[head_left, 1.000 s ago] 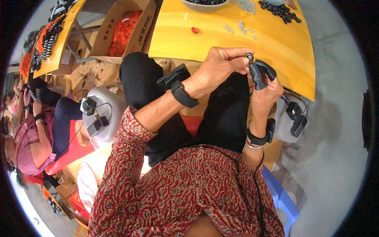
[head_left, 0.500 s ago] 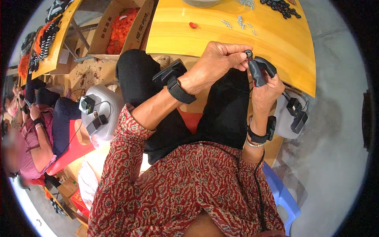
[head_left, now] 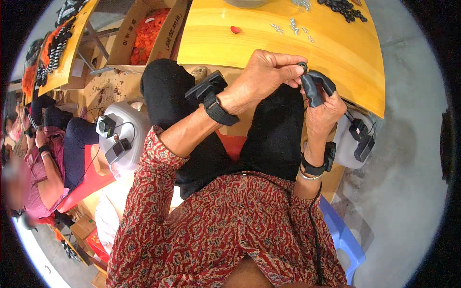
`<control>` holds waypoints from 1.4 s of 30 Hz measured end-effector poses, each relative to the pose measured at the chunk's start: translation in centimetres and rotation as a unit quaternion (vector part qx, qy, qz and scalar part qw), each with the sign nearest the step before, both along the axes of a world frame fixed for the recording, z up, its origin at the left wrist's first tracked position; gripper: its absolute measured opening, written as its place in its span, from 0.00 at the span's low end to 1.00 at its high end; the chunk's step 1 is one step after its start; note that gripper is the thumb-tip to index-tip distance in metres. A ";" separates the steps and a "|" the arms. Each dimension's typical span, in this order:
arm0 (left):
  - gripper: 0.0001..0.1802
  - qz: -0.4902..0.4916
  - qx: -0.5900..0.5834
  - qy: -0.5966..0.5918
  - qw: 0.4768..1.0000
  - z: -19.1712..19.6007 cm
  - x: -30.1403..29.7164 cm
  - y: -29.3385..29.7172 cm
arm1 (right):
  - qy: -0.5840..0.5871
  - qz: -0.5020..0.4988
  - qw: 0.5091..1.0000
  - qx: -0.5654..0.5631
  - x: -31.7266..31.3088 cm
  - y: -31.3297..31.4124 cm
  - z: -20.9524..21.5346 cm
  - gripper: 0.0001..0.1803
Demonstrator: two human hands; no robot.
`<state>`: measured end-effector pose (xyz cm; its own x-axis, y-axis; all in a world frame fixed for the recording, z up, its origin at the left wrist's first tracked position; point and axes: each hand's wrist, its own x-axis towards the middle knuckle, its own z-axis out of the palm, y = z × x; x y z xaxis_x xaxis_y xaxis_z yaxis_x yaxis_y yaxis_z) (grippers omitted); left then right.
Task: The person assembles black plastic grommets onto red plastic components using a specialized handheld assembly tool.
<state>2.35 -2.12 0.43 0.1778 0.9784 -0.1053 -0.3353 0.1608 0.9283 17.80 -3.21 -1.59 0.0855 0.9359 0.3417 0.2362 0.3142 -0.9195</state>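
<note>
My left hand (head_left: 273,71) is closed, its thumb and forefinger pinching a small black round piece (head_left: 302,66) just above the near edge of the table. From the other side comes my right hand (head_left: 324,108), with black covers (head_left: 314,91) over its thumb and forefinger. Those two covered fingers bend together, their tips against or right beside the round piece. How much of it they grip is hidden. On the table beyond lie small silvery parts (head_left: 294,26), a red piece (head_left: 235,30) and a pile of black round pieces (head_left: 342,10).
The yellow table (head_left: 249,48) has its near edge over my knees. A bowl (head_left: 245,2) stands at its far side. Left of it is a cardboard box (head_left: 124,45) with orange material. Cabled devices rest on white containers (head_left: 127,132). Further left sits a co-worker (head_left: 43,177) holding something striped.
The small round piece has turned between my fingers, so its lighter centre no longer shows. Both my hands stay nearly in place. The co-worker's hands have shifted slightly.
</note>
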 end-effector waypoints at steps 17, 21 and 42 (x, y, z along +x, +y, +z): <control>0.12 -0.078 0.001 0.007 0.997 -0.3 -1.4 0.5 | 0.046 0.161 0.985 -0.030 1.2 1.0 0.4 0.27; 0.11 -0.108 0.034 0.022 0.993 -0.1 -1.3 0.4 | 0.026 0.194 0.980 -0.018 1.1 1.0 1.0 0.27; 0.07 -0.147 0.005 0.074 0.986 0.3 -1.3 0.0 | -0.012 0.179 0.983 -0.032 1.5 0.3 1.0 0.23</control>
